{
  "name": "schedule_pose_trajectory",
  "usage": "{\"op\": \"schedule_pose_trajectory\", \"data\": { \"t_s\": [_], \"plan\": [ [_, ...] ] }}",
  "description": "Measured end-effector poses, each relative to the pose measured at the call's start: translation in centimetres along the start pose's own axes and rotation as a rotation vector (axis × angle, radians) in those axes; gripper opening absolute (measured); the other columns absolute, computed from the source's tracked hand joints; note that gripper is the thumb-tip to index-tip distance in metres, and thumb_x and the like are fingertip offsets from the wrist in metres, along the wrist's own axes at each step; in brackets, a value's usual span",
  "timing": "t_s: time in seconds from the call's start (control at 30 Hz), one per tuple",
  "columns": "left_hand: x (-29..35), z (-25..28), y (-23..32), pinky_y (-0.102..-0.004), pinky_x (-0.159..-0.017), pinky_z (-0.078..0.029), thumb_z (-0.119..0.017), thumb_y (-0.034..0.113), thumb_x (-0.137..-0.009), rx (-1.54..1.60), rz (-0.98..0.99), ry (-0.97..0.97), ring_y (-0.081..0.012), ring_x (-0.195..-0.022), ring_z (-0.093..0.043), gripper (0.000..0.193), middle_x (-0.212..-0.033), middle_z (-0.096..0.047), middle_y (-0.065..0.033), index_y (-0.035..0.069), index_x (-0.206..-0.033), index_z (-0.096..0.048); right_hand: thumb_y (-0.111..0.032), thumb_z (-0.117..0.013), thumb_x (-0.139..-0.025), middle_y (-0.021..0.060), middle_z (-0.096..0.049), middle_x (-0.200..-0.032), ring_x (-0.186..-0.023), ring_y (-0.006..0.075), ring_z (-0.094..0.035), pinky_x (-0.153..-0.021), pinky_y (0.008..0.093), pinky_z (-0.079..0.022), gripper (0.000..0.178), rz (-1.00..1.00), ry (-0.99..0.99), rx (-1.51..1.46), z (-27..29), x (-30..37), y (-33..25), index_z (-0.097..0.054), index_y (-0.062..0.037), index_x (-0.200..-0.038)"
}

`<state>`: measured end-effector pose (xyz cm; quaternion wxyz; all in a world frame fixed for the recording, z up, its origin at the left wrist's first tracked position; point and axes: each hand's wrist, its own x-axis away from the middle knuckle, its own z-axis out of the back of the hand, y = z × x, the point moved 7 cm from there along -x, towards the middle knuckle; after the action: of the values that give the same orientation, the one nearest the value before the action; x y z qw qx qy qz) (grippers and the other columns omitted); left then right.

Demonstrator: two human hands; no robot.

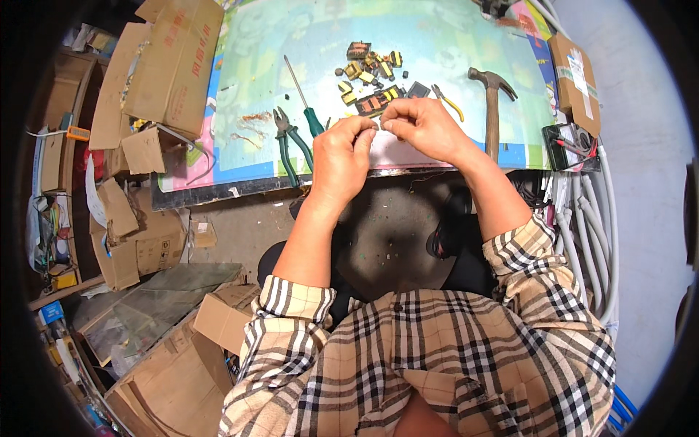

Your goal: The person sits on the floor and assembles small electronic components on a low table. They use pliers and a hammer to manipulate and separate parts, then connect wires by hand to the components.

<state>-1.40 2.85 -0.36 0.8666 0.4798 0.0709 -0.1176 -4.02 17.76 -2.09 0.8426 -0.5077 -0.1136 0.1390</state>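
Note:
Just above the table's near edge, my left hand (342,155) and my right hand (426,131) meet almost fingertip to fingertip. Both are closed in a pinch, and whatever sits between the fingers is too small to make out. Beyond them lies a cluster of small black, yellow and orange parts (370,69), with a longer black-and-orange piece (380,100) closest to my right hand. A screwdriver with a green handle (313,121) and green-handled pliers (284,142) rest left of my left hand. Small yellow-handled pliers (453,108) lie past my right hand.
A claw hammer (493,109) lies at the right of the table (247,80). Thin copper-coloured wire scraps (251,124) are on the left. A large cardboard box (175,65) occupies the left end; a black meter with leads (564,148) sits at the right corner, beside grey pipes (593,233).

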Motion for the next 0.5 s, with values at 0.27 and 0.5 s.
{"op": "schedule_pose_trajectory", "data": {
  "t_s": [0.27, 0.5],
  "plan": [
    [-0.1, -1.1, -2.8, -0.0220, -0.046, -0.034, -0.063, 0.009, -0.088, 0.598, 0.470, -0.103, -0.0065, -0.053, -0.049, 0.010, -0.065, -0.060, -0.0032, -0.001, -0.087, -0.065, -0.013, -0.061, -0.082, 0.0128, -0.064, -0.080, -0.074, 0.0298, -0.062, -0.067, 0.0384, -0.049, 0.012, 0.346, 0.225, 0.141, -0.1, 1.1, -2.6, -0.066, -0.0043, -0.089],
    [0.3, -2.1, -3.7, -0.0183, -0.040, -0.027, -0.062, 0.007, -0.088, 0.995, 0.672, -0.267, -0.0039, -0.047, -0.038, 0.013, -0.072, -0.058, -0.0050, -0.003, -0.095, -0.060, -0.015, -0.061, -0.083, 0.0117, -0.062, -0.067, -0.060, 0.0277, -0.060, -0.061, 0.0351, -0.048, 0.013, 0.163, 0.193, -0.002, -0.2, 0.7, -1.2, -0.067, -0.0047, -0.087]
  ]
}}
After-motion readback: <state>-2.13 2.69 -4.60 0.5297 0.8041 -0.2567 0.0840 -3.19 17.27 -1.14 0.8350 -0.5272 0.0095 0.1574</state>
